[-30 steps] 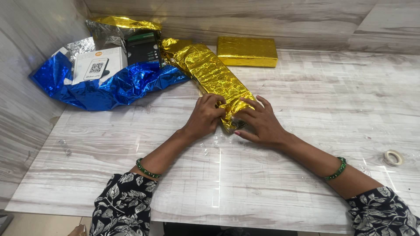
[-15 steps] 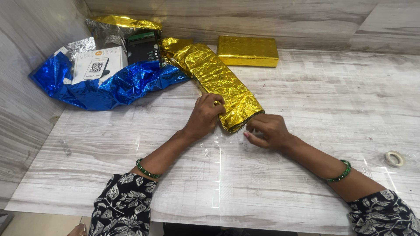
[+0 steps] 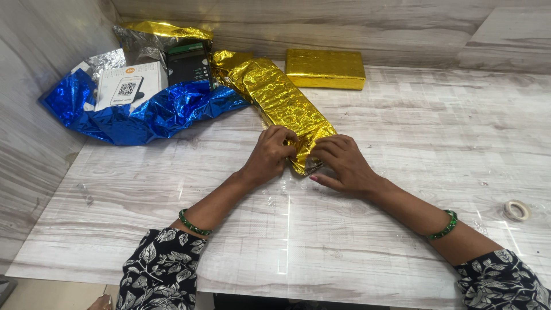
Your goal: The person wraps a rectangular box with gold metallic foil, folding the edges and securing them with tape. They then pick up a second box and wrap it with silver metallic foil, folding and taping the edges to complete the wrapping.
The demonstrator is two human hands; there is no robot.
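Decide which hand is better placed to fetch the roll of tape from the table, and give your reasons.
The right hand, probably. The roll of tape lies on the table out to the person's right, on that arm's side. The left hand would have to cross over the gold package and the other arm.

Left grip point(image 3: 271, 152) and right grip point(image 3: 342, 162) curled, fingertips nearly together.

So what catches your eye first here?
Both hands, left hand and right hand, pinch the near end of a long gold foil-wrapped parcel at the centre of the table. Behind lie crumpled blue foil at far left and a finished gold-wrapped box.
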